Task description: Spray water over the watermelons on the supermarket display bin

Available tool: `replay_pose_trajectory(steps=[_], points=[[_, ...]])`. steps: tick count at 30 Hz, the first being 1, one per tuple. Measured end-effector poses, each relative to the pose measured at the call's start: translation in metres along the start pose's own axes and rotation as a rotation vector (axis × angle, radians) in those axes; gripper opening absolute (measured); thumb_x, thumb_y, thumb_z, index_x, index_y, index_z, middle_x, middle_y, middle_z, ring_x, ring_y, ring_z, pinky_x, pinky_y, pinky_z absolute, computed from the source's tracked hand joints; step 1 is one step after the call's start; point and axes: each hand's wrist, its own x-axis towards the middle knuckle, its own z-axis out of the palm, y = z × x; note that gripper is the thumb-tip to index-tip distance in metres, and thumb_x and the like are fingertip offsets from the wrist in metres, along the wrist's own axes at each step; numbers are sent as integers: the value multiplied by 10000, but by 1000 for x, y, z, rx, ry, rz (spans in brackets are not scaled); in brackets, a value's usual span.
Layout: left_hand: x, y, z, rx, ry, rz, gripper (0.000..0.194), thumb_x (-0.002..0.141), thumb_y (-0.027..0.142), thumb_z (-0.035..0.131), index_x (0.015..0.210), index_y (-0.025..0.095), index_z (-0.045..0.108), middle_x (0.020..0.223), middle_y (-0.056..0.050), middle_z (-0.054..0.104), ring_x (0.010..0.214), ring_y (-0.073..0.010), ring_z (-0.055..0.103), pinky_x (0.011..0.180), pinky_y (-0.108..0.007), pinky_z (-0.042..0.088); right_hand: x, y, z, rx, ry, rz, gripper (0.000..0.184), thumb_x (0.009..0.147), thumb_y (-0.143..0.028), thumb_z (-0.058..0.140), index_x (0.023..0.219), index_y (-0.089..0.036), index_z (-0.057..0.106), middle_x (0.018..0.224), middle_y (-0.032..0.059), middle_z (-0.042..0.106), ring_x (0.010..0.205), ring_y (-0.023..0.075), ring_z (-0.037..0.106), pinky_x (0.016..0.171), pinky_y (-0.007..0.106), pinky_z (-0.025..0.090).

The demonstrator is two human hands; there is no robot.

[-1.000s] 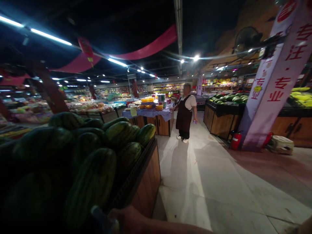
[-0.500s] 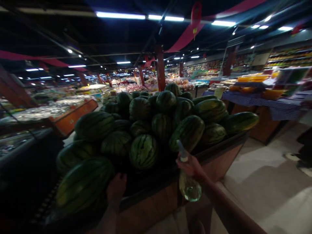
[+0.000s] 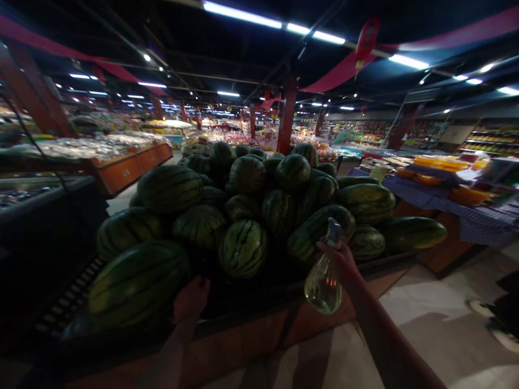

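My right hand [image 3: 339, 258] is wrapped round the neck of a clear spray bottle [image 3: 323, 289], which hangs in front of the display bin. Pale liquid shows in its ribbed, rounded body. Its nozzle points up, before a long striped watermelon [image 3: 302, 235]. My left hand [image 3: 192, 297] is closed low at the bin's near side, beside a large oblong watermelon [image 3: 133, 283]. Anything inside its curled fingers is hidden in the dark. A rounder watermelon [image 3: 243, 248] lies between my two hands, in front of the heap.
Several more watermelons fill the dark-edged bin [image 3: 279, 313]. A black slatted crate edge [image 3: 67, 297] runs along the left. Right of the bin stands a table with a checked cloth [image 3: 482, 227]. A person's shoe [image 3: 505, 337] shows on the pale floor at far right.
The spray bottle has come up and tilted, its base now left of its nozzle. My left hand stays beside the large watermelon. The whole view has shifted slightly.
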Motion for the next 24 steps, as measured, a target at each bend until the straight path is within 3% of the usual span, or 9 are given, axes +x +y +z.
replay_pose_trajectory(steps=[3, 5, 8, 13, 16, 19, 24], points=[[0, 0, -1, -19, -24, -13, 462, 904, 517, 295, 1070, 220, 608, 994, -178, 730, 941, -364, 698, 725, -410, 487, 19, -15, -4, 6, 76, -14, 554, 598, -500, 803, 988, -155, 613, 758, 18, 618, 630, 205, 633, 563, 307, 485], [0, -2, -1, -32, -46, -8, 444, 911, 504, 298, 1058, 227, 613, 1005, -171, 734, 947, -358, 702, 734, -410, 488, 22, -23, 14, 5, 75, -28, 547, 600, -499, 789, 980, -153, 603, 753, 15, 613, 622, 199, 629, 567, 308, 487], [1, -7, -1, -54, -76, 30, 419, 933, 467, 297, 1051, 220, 614, 1018, -160, 742, 961, -333, 708, 762, -398, 488, 8, -32, 68, -2, -37, -61, 470, 638, -481, 744, 944, -158, 591, 709, 0, 600, 598, 183, 615, 559, 303, 490], [4, -12, 0, -74, -111, 95, 401, 961, 407, 272, 1047, 212, 612, 1040, -150, 748, 934, -304, 721, 750, -381, 486, -46, -34, 182, -112, -353, -196, 248, 628, -321, 729, 802, -183, 619, 650, -32, 610, 589, 129, 562, 545, 242, 449], [4, -14, 1, -45, -109, 128, 380, 961, 384, 284, 1021, 208, 616, 1019, -154, 749, 940, -314, 717, 748, -389, 479, -76, -32, 220, -153, -488, -206, 230, 711, -306, 670, 903, -196, 608, 682, -38, 619, 607, 125, 589, 557, 236, 453], [4, -16, 5, -27, -100, 175, 377, 962, 387, 295, 1021, 214, 625, 1035, -141, 746, 945, -311, 712, 740, -390, 482, -89, -24, 220, -60, -453, -67, 254, 729, -337, 657, 919, -182, 590, 696, -24, 612, 598, 147, 617, 565, 266, 483], [6, -21, 11, -15, -45, 291, 352, 967, 292, 348, 1111, 188, 652, 1132, -153, 723, 1061, -287, 682, 862, -365, 484, -89, 12, 166, 17, -138, 20, 325, 716, -402, 708, 918, -177, 589, 715, -11, 595, 599, 162, 598, 585, 303, 499]])
